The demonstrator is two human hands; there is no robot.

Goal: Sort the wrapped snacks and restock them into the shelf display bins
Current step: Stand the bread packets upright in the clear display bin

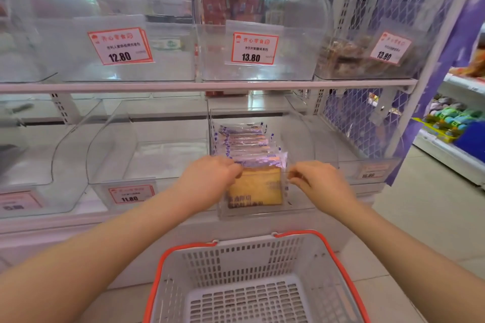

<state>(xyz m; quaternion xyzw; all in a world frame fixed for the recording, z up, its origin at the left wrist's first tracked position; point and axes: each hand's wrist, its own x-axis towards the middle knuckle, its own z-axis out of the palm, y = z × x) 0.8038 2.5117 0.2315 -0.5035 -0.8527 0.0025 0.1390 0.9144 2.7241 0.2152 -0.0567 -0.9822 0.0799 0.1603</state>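
Note:
A row of several wrapped toast snacks in clear and purple wrappers stands upright in a clear display bin on the lower shelf. The front wrapped snack shows a yellow-brown slice through the bin's front wall. My left hand grips the top left edge of that front snack. My right hand pinches its top right edge. Both hands reach over the bin's front rim.
A grey plastic basket with orange handles sits below my arms, nothing visible inside. Clear bins to the left hold nothing. The upper shelf has bins with price tags; the right one holds brown snacks. A purple mesh panel bounds the right side.

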